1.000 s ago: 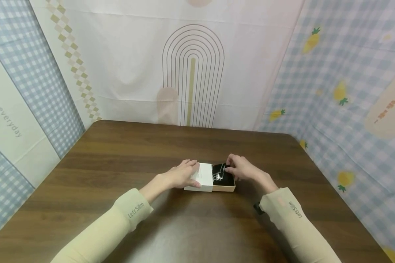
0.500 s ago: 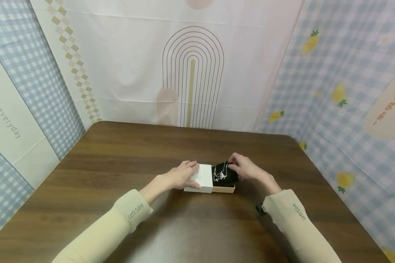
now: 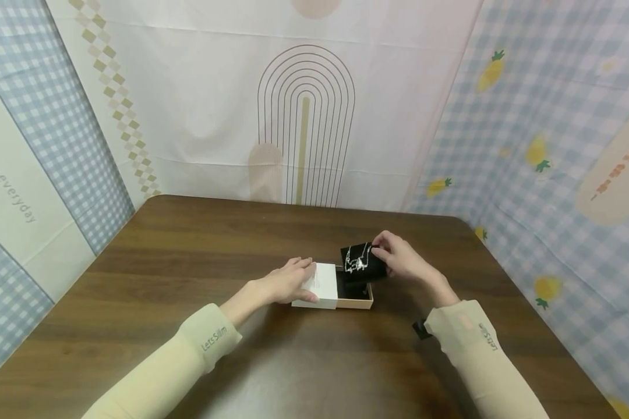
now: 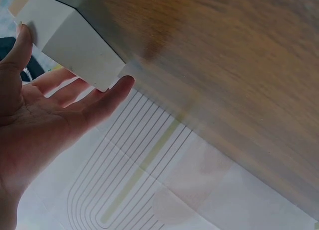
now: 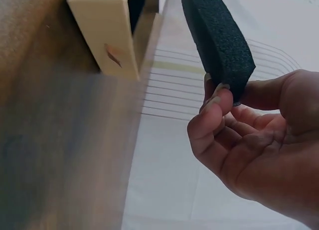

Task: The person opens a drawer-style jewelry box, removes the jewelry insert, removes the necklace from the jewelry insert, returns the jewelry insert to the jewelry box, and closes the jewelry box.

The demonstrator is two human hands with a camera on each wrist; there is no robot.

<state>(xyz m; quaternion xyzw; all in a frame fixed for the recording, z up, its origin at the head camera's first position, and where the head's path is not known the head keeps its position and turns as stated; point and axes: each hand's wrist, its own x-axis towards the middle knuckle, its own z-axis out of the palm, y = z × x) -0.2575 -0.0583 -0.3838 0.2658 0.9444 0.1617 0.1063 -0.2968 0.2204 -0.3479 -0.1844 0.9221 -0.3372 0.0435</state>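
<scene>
A small white jewelry box sits on the table, its tan drawer slid partly out to the right. The left hand holds the box's white sleeve, thumb along the near side and fingers at the far side. In the left wrist view the sleeve lies between thumb and fingers. Above the drawer, the right hand pinches a tilted black foam insert at its right edge. A silver necklace lies across the insert's face. In the right wrist view, thumb and fingertips grip the foam's end.
The brown wooden table extends around the box. Behind it hangs a white cloth with an arch pattern, and checked cloths hang at the sides. More black material shows inside the drawer.
The right hand has lifted the black foam insert with the necklace up and out of the drawer, moving slightly right and away. The left hand has stayed on the box.
</scene>
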